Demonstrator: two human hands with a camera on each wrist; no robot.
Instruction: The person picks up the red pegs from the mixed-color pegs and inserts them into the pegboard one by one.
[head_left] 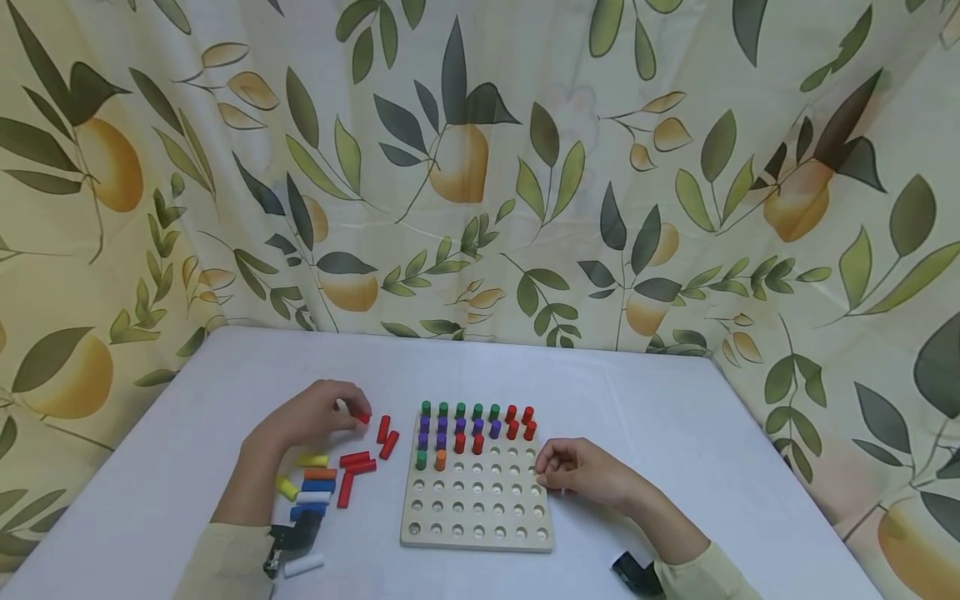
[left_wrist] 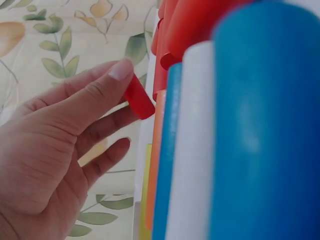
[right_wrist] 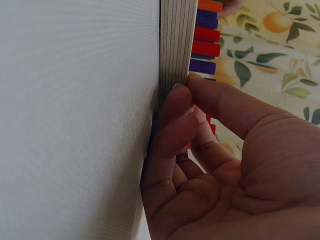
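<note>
My left hand (head_left: 318, 414) pinches a red peg (left_wrist: 140, 101) between thumb and fingers, above the left part of the table. Close beside it lie several loose red pegs (head_left: 389, 445). The wooden pegboard (head_left: 480, 546) lies flat in the middle. Its back rows hold upright green, purple and red pegs, and an orange peg (head_left: 440, 461) stands in the fourth row beside a green one. Holes nearer the front are bare. My right hand (head_left: 592, 477) holds the board's right edge, thumb on top and curled fingers against the side in the right wrist view.
Left of the board lie loose yellow pegs (head_left: 287, 487), an orange peg (head_left: 319, 474), blue pegs (head_left: 318, 486) and white pegs (head_left: 303, 566). A white cloth covers the table (head_left: 622, 400). Behind it hangs a fruit-patterned curtain (head_left: 525, 250).
</note>
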